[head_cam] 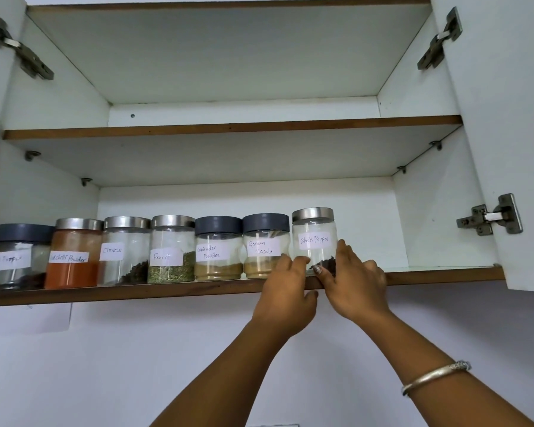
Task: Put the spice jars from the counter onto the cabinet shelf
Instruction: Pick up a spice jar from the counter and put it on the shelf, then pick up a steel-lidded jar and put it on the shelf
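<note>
With left hand (285,291) and right hand (356,285) curled round the Black Pepper jar (313,238), holds it upright on the lowest shelf (444,275), at the three o'clock end of six shelved jars (173,248); seemingly nearly finished, counter unseen.

Bright, soft, even light, gentle shade beneath the lower shelf (167,292), dull sheen on steel jar lids (127,222), wide-angle bending at the sides, leftmost jar (16,257) blurred.

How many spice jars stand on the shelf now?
7, in one row left to right: blurred-label jar, Red Chilli Powder, Cloves, Fennel, Coriander Powder, Garam Masala, Black Pepper. More may hide past the left edge.
</note>
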`<state>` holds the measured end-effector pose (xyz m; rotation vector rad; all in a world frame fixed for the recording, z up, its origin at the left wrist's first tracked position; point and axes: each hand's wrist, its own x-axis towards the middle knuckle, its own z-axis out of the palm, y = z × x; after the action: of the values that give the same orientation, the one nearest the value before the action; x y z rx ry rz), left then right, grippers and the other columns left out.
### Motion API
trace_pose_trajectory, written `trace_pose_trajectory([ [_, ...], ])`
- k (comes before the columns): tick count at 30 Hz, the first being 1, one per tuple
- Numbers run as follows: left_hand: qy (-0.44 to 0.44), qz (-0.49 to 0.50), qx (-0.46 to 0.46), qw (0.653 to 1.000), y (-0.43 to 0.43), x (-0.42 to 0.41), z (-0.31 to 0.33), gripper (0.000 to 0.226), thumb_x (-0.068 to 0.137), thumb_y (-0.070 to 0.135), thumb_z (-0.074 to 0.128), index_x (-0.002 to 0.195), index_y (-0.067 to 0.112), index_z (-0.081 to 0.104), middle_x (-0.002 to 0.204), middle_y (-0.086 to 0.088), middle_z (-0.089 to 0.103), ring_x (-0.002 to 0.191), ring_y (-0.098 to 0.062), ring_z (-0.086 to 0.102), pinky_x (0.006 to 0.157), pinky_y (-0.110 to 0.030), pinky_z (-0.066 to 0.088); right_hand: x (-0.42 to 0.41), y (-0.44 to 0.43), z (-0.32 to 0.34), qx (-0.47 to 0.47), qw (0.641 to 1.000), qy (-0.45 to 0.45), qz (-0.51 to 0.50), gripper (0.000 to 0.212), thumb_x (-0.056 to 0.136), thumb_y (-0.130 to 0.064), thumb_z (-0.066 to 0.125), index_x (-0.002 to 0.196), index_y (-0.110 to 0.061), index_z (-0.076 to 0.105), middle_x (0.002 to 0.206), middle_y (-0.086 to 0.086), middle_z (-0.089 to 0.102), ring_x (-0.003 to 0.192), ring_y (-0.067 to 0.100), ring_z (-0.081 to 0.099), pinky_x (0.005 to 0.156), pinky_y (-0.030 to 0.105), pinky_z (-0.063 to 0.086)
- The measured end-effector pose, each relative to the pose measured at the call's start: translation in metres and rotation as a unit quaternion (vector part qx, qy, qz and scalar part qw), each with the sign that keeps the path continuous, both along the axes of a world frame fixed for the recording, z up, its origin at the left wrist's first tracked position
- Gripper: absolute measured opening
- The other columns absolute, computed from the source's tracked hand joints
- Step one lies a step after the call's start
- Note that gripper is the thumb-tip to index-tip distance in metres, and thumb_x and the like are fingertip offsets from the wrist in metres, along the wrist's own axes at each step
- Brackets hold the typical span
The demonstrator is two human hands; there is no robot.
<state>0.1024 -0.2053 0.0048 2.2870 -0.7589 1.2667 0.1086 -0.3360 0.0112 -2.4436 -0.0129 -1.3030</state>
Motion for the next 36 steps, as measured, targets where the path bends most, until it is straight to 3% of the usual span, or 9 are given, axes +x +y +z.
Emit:
trace_pose_trajectory([
  [3, 0.021, -0.001, 0.021, 1.0, 0.0, -0.004, -0.006, 0.059, 0.083, 0.018, 0.062, 0.137, 0.015, 0.037, 0.135, -0.008, 0.035, 0.106, -0.025, 0.055, 0.089, -0.029, 0.048, 0.0, 0.007, -0.007, -0.016, 0.999, 0.023, -0.024, 0.075, 0.095, -0.055, 0.023, 0.15, -0.011, -0.002, 0.159, 0.006, 0.002, 0.133, 0.033, 0.026, 0.112, 0.043, 0.016],
  [6, 0.065, -0.002, 0.043, 0.997, 0.004, -0.013, -0.009, 0.064, 0.082, 0.012, 0.062, 0.14, 0.014, 0.033, 0.147, -0.011, 0.02, 0.115, -0.029, 0.052, 0.093, -0.033, 0.049, -0.003, 0.015, -0.02, -0.031, 0.999, 0.036, -0.027, 0.084, 0.092, -0.061, 0.023, 0.147, -0.01, -0.015, 0.158, 0.01, -0.015, 0.144, 0.03, 0.005, 0.115, 0.048, 0.0],
  [8, 0.095, 0.018, 0.081, 0.992, 0.007, -0.02, -0.013, 0.075, 0.081, 0.012, 0.064, 0.144, 0.014, 0.024, 0.15, -0.007, 0.014, 0.117, -0.029, 0.051, 0.093, -0.033, 0.049, -0.008, 0.018, -0.029, -0.05, 0.997, 0.045, -0.032, 0.09, 0.09, -0.063, 0.029, 0.146, -0.013, -0.022, 0.156, 0.009, -0.023, 0.145, 0.028, -0.009, 0.114, 0.051, 0.0],
  [11, 0.149, 0.033, 0.133, 0.979, 0.013, -0.03, -0.025, 0.095, 0.08, 0.021, 0.069, 0.15, 0.017, 0.004, 0.157, 0.004, -0.015, 0.131, -0.027, 0.04, 0.1, -0.032, 0.044, -0.017, 0.022, -0.043, -0.097, 0.992, 0.063, -0.052, 0.104, 0.084, -0.064, 0.045, 0.144, -0.018, -0.026, 0.154, 0.012, -0.027, 0.143, 0.034, -0.019, 0.114, 0.054, 0.01],
  [14, 0.191, 0.029, 0.151, 0.969, 0.03, -0.042, -0.042, 0.097, 0.083, 0.028, 0.066, 0.149, 0.022, -0.005, 0.154, 0.009, -0.027, 0.138, -0.022, 0.033, 0.104, -0.033, 0.04, -0.03, 0.034, -0.051, -0.116, 0.986, 0.103, -0.052, 0.108, 0.081, -0.067, 0.049, 0.144, -0.023, -0.026, 0.154, 0.015, -0.026, 0.141, 0.041, -0.017, 0.112, 0.058, 0.01],
  [21, 0.215, 0.038, 0.116, 0.969, 0.103, -0.074, -0.103, 0.097, 0.084, 0.03, 0.064, 0.148, 0.031, -0.009, 0.152, 0.008, -0.03, 0.127, -0.02, 0.047, 0.096, -0.036, 0.048, -0.061, 0.103, -0.087, -0.18, 0.969, 0.141, 0.096, 0.102, 0.082, -0.059, 0.053, 0.143, -0.034, -0.025, 0.156, 0.008, -0.023, 0.141, 0.038, -0.022, 0.112, 0.06, 0.004],
  [25, 0.219, 0.088, 0.101, 0.967, 0.167, -0.1, -0.129, 0.096, 0.085, 0.031, 0.063, 0.149, 0.026, -0.009, 0.155, 0.001, -0.024, 0.143, -0.026, 0.02, 0.104, -0.037, 0.042, -0.083, 0.168, -0.117, -0.203, 0.943, 0.193, 0.182, 0.103, 0.082, -0.057, 0.055, 0.143, -0.034, -0.025, 0.156, 0.006, -0.023, 0.141, 0.036, -0.023, 0.112, 0.059, 0.003],
  [33, 0.301, 0.166, 0.083, 0.935, 0.314, -0.17, -0.193, 0.097, 0.077, 0.021, 0.062, 0.149, 0.011, -0.002, 0.158, -0.012, -0.007, 0.146, -0.025, 0.006, 0.114, -0.036, 0.027, -0.129, 0.311, -0.19, -0.167, 0.887, 0.279, 0.328, 0.094, 0.084, -0.053, 0.055, 0.148, -0.03, -0.01, 0.159, 0.008, -0.007, 0.145, 0.035, -0.008, 0.113, 0.057, 0.014],
  [36, 0.344, 0.188, 0.076, 0.917, 0.369, -0.201, -0.23, 0.096, 0.075, 0.02, 0.064, 0.149, 0.006, 0.004, 0.157, -0.016, 0.005, 0.146, -0.024, 0.002, 0.116, -0.033, 0.019, -0.15, 0.368, -0.226, -0.176, 0.851, 0.302, 0.393, 0.091, 0.085, -0.048, 0.056, 0.151, -0.018, 0.001, 0.154, 0.015, 0.018, 0.141, 0.036, 0.017, 0.113, 0.048, 0.022],
])
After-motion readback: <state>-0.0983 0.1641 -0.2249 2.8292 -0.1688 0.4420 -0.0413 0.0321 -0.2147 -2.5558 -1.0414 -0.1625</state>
